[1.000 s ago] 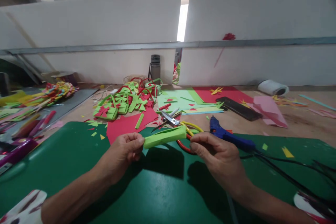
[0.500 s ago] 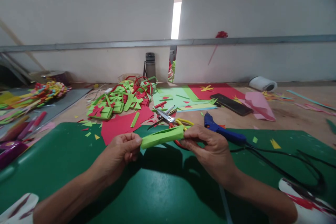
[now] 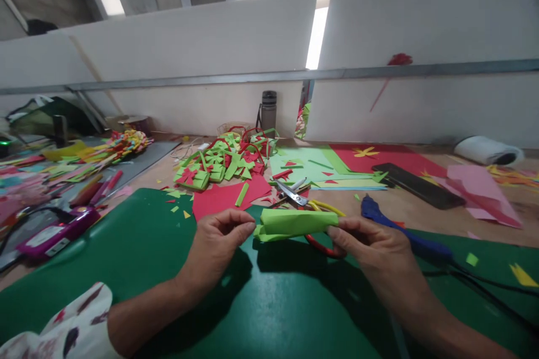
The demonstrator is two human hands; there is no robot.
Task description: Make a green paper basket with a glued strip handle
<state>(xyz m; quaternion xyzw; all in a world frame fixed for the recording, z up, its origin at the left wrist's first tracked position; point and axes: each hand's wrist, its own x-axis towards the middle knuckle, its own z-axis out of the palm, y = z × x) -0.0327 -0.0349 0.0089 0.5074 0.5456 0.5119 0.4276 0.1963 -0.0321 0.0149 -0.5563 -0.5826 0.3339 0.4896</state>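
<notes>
A folded strip of bright green paper (image 3: 298,222) is held level above the green mat, its flaps parting a little at the left end. My right hand (image 3: 374,247) pinches its right end between thumb and fingers. At the left end, the thumb and forefinger of my left hand (image 3: 223,238) are closed at the paper's edge. Scissors (image 3: 295,196) with yellow and red handles lie just behind the paper, partly covered by it. A blue glue gun (image 3: 404,234) rests beyond my right hand, partly hidden by it.
Green and red paper pieces (image 3: 223,162) are heaped at the back, near a grey bottle (image 3: 269,115). A dark phone (image 3: 419,185) and pink paper (image 3: 484,193) lie back right. The glue gun's cable crosses the right side. A purple device (image 3: 59,233) lies left.
The view has swung left, so the table things appear farther right. The green paper has been turned: its long slit no longer shows on top, and its left end has spread apart.
</notes>
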